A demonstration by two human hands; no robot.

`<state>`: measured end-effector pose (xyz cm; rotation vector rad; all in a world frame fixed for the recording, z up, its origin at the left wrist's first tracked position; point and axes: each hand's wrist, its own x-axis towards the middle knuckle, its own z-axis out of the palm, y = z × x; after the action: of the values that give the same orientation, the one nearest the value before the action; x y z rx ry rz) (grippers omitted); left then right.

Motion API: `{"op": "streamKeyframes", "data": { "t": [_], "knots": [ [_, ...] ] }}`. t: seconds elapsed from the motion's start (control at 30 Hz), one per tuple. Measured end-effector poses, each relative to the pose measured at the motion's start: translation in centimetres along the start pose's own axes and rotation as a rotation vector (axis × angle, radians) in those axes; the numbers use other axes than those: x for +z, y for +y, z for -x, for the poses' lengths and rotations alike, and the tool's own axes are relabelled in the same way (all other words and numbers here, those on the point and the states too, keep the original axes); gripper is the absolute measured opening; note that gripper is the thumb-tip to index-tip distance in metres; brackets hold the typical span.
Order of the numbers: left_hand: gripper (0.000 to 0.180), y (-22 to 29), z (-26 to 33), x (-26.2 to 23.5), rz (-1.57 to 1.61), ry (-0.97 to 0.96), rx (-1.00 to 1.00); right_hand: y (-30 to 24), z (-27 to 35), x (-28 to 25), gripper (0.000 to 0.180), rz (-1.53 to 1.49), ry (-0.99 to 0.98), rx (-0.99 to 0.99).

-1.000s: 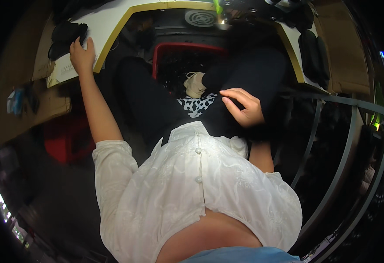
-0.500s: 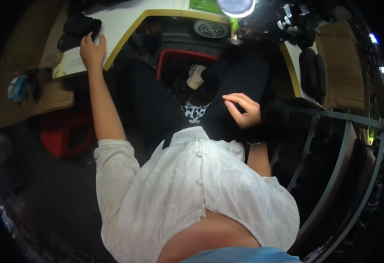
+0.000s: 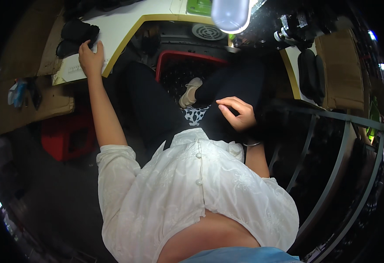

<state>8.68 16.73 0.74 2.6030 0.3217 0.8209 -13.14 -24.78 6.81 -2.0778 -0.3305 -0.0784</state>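
My left hand (image 3: 91,59) lies on the white table top at the far left, thumb and fingers apart. Its fingertips reach the lower edge of a small pile of soft black pieces (image 3: 79,33), and I see no grip on them. What exactly the pieces are is too dark to tell. Over my right thigh hovers my right hand (image 3: 239,114), loosely curled. A small gap shows between thumb and index finger, with nothing visible in it. A bracelet is on that wrist.
A yellow-edged table (image 3: 126,44) curves around my knees. A pale lamp head (image 3: 230,15) hangs at the top, beside a green tray (image 3: 198,6). Below are a red bin (image 3: 159,65) and a red stool (image 3: 60,142). More black pieces (image 3: 308,74) and a metal rail (image 3: 332,115) are right.
My right hand has shifted slightly left and down. My left hand is almost in place, its fingers a little lower. The lamp appears lower and my foot has moved.
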Motion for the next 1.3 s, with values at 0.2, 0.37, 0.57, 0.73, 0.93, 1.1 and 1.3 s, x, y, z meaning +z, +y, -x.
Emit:
{"op": "streamKeyframes", "data": {
  "t": [0.2, 0.37, 0.57, 0.73, 0.93, 1.1, 1.3],
  "knots": [
    [0.050, 0.2, 0.0, -0.2, 0.021, 0.005, -0.070, 0.5, -0.8, -0.9, 0.013, -0.009, 0.025, 0.043],
    [0.050, 0.4, 0.0, -0.5, 0.024, 0.006, -0.069, 1.2, -1.3, -1.6, 0.013, -0.013, 0.061, 0.061],
    [0.058, 2.1, 0.8, -1.0, -0.202, 0.050, 0.195, 1.8, -0.9, -1.7, 0.013, -0.038, 0.075, 0.109],
    [0.059, 2.5, 0.1, -0.8, -0.029, -0.095, 0.108, 1.6, -0.1, -2.5, 0.013, 0.003, 0.116, 0.101],
    [0.060, 3.5, 0.5, -1.8, -0.206, -0.051, 0.131, 2.5, 2.0, -3.9, 0.012, -0.049, 0.182, 0.151],
    [0.052, 4.7, 2.3, -2.9, -0.044, -0.047, 0.298, 4.5, 4.3, -3.4, 0.012, -0.068, 0.180, 0.199],
    [0.028, 5.3, 5.1, -3.8, -0.002, -0.075, 0.295, 3.0, 2.2, -3.5, 0.014, -0.161, 0.116, 0.249]
  ]
}}
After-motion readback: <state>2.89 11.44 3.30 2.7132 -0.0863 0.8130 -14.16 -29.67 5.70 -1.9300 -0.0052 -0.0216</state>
